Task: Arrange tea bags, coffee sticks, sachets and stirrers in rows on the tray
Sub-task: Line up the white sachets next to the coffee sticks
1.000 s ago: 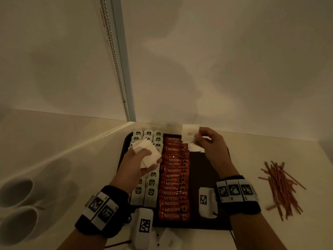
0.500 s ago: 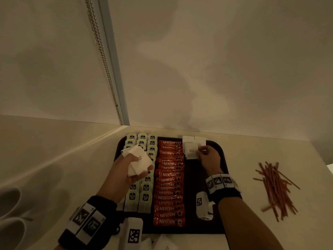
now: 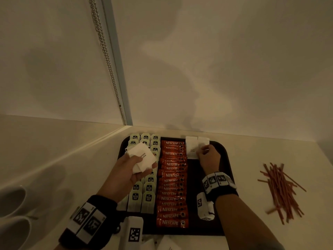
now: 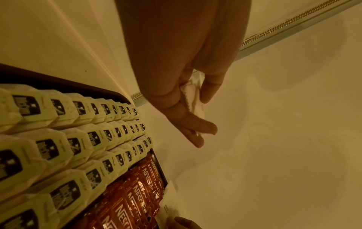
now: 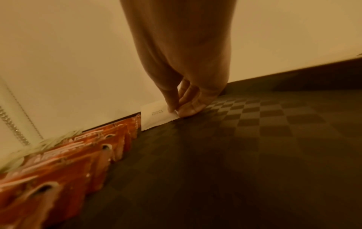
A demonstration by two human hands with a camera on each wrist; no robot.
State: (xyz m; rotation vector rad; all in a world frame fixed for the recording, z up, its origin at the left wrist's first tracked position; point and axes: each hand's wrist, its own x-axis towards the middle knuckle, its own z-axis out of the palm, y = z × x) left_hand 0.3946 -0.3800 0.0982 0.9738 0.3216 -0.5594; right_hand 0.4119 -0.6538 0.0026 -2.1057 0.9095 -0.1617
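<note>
A dark tray (image 3: 227,159) holds three rows of pale green tea bags (image 3: 149,188) at its left and a row of orange coffee sticks (image 3: 172,183) beside them. My left hand (image 3: 137,165) hovers over the tea bags and grips a stack of white sugar sachets (image 3: 142,157), seen edge-on in the left wrist view (image 4: 192,96). My right hand (image 3: 205,152) is at the tray's far end and pinches a white sachet (image 5: 156,114) lying flat next to the coffee sticks (image 5: 58,162). Another white sachet (image 3: 203,140) lies behind it.
A loose pile of reddish stirrers (image 3: 281,190) lies on the counter right of the tray. Two white cups (image 3: 12,213) stand at the left edge. Loose white sachets (image 3: 167,244) lie in front of the tray. A wall and a beaded blind chain (image 3: 106,60) rise behind.
My right hand has carried its sachet down from the air to the tray's far end and now pinches it flat beside the coffee sticks. The left hand has stayed over the tea bags.
</note>
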